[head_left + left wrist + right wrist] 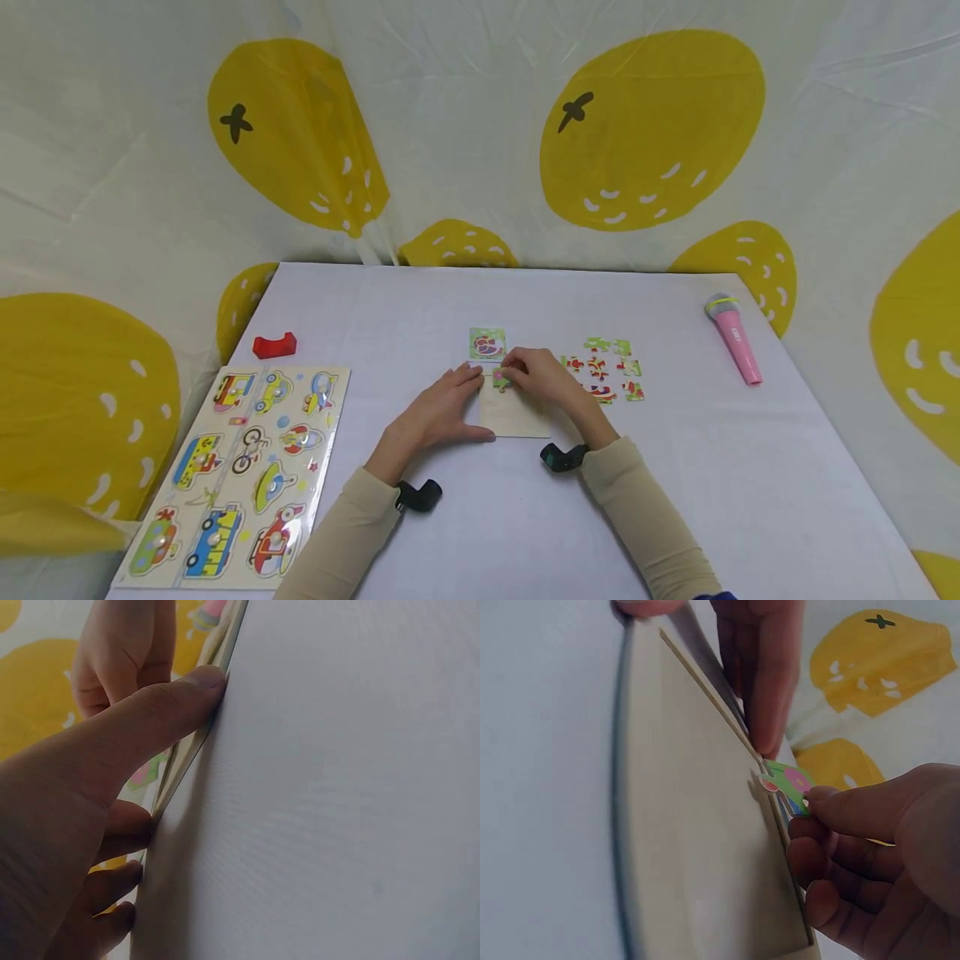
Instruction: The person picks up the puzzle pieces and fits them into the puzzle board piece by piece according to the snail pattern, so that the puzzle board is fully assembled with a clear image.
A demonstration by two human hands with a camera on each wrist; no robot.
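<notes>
My right hand (546,379) pinches a green jigsaw puzzle piece (789,778) with a pink flower between thumb and fingers. The piece is tilted over the far left corner of a shallow wooden puzzle tray (517,418), whose visible inside is plain wood. Along the tray's left side rests my left hand (441,410), thumb stretched to the near edge and fingers reaching to the far corner. In the left wrist view the thumb (169,705) lies against the tray's rim. A square picture card (487,344) lies just beyond the tray.
Several loose puzzle pieces (597,367) lie right of the tray, partly behind my right hand. A pink toy microphone (738,342) is at the far right. On the left are a vehicle peg puzzle board (255,467) and a red notched block (274,345).
</notes>
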